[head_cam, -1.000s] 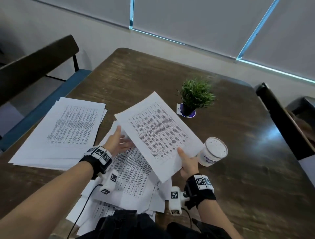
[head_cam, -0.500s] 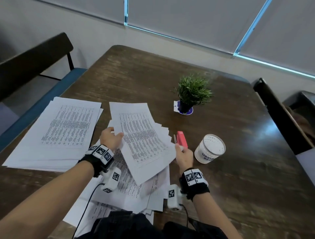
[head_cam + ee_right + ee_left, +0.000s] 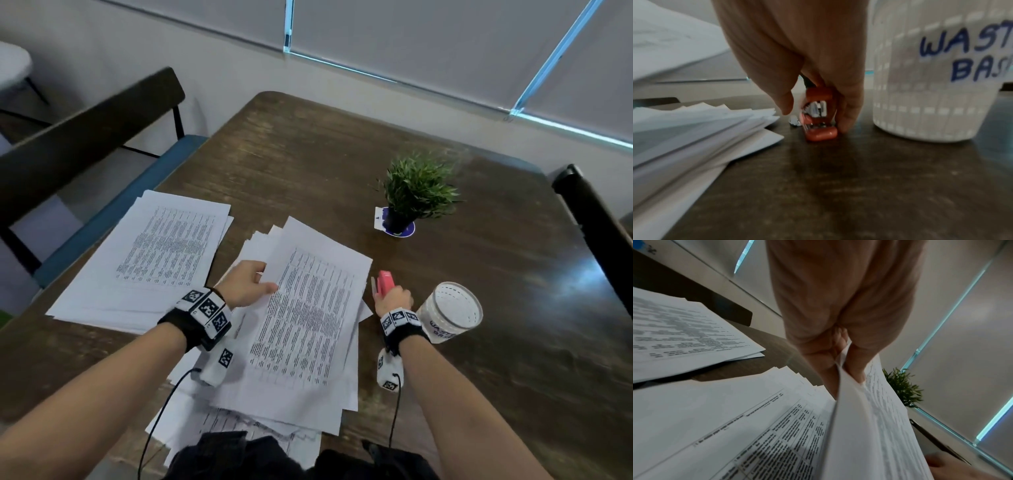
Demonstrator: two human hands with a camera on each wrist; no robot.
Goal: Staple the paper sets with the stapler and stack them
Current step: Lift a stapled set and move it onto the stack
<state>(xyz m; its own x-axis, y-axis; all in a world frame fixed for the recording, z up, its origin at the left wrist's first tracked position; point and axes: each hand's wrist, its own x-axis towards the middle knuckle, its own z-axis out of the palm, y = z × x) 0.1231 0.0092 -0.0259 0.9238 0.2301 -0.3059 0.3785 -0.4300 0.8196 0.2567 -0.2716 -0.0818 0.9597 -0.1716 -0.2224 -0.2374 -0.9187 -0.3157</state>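
My left hand (image 3: 245,286) pinches a paper set (image 3: 301,322); my right hand (image 3: 394,301) grips the red stapler (image 3: 385,281) just left of the white basket (image 3: 450,313).

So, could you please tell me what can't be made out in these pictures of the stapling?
- Stapler: in the head view the right hand covers its rear; its mouth faces away in the right wrist view.
- Paper set pinched by the left hand: any staple is too small to see; print is blurred.
- Waste basket: label cut off by the right wrist frame edge; inside hidden.
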